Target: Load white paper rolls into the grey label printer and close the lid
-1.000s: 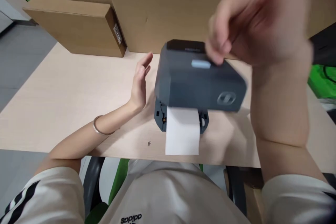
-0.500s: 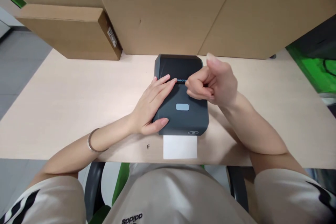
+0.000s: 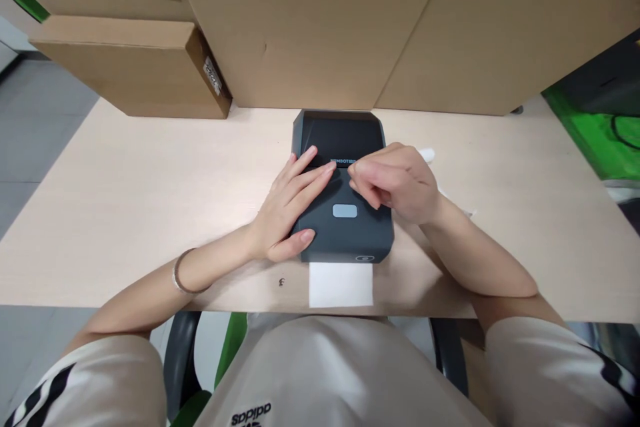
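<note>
A dark grey label printer [image 3: 357,237] lies on the table in front of me, with a pale blue oblong button [image 3: 345,211] on its top. White paper [image 3: 341,285] sticks out of its near side. My left hand [image 3: 295,207] rests flat on the printer's left part, fingers stretched out and thumb apart. Curled into a loose fist, my right hand [image 3: 395,180] is at the printer's right side, knuckles by the seam below the lettering. I see nothing held in it, though its palm side is hidden. Whether the knuckles touch the lid I cannot tell.
Large cardboard boxes [image 3: 310,27] stand along the table's far edge. A smaller flat cardboard box [image 3: 125,73] is at the back left. Something white [image 3: 427,155] shows on the table behind my right hand, mostly hidden. A tiny dark mark [image 3: 281,282] is near the front edge.
My right fist has come down and turned from thumb-up to knuckles-down over the printer. A white thing behind it now shows. My left hand stays on the printer.
</note>
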Demonstrator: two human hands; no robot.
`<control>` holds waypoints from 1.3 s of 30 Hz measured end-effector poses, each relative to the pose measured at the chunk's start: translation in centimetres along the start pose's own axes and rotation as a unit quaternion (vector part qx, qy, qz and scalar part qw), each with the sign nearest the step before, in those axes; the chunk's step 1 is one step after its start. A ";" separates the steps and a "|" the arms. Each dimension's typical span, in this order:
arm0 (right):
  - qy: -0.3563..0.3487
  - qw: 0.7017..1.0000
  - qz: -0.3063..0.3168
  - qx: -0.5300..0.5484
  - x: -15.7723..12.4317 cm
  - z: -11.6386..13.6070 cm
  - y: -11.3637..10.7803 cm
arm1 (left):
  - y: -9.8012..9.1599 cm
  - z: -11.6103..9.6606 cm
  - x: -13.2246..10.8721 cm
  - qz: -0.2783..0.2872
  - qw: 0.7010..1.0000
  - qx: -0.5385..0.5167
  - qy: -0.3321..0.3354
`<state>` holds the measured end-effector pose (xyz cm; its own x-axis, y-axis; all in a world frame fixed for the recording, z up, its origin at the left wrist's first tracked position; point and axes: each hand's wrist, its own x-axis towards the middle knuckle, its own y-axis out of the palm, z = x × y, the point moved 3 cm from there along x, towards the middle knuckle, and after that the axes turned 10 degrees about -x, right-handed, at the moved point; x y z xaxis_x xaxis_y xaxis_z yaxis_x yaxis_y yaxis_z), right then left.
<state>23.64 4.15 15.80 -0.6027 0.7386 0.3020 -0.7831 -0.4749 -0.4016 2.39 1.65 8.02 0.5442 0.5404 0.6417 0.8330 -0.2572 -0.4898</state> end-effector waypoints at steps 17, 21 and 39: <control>-0.116 0.862 -0.002 -0.493 -7.1 1.2 0.7 | 0.6 -1.8 -0.3 -0.025 0.974 0.093 0.207; -0.099 0.881 0.044 -0.461 -7.6 1.0 -0.1 | 0.7 -1.8 -0.5 -0.012 0.976 0.082 0.201; -0.141 0.860 0.019 -0.490 -9.7 -1.8 -0.9 | 0.2 5.2 -4.7 -0.196 0.981 -0.006 -0.008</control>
<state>30.44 -1.71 11.73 -0.7462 0.5210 0.4144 -0.3395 0.2376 -0.9101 -0.52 3.21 1.88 0.1805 0.6122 0.7698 0.9789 -0.0358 -0.2010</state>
